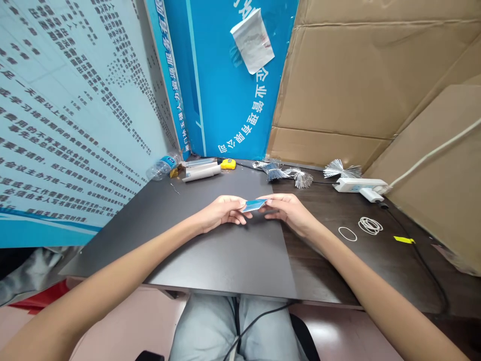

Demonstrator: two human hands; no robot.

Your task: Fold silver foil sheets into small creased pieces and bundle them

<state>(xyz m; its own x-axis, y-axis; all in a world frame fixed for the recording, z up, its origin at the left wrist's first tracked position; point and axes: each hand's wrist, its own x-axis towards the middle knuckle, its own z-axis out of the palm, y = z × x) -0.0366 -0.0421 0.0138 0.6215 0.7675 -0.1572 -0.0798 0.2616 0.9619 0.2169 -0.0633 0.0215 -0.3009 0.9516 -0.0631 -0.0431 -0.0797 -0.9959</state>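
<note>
A small flat blue piece (254, 205) is held up over the grey board (225, 260) on the desk. My left hand (225, 210) pinches its left end between thumb and fingers. At the other end, the thumb and fingers of my right hand (286, 210) grip its right edge. The lower fingers of both hands are curled below the piece. Its underside is hidden.
Along the back lie a plastic bottle (164, 166), rolled sheets (202, 172), a yellow tool (228, 164), silvery strip bundles (276, 171) and a white power strip (361, 185). White rings (370, 225) and a yellow tag (404, 240) lie at right.
</note>
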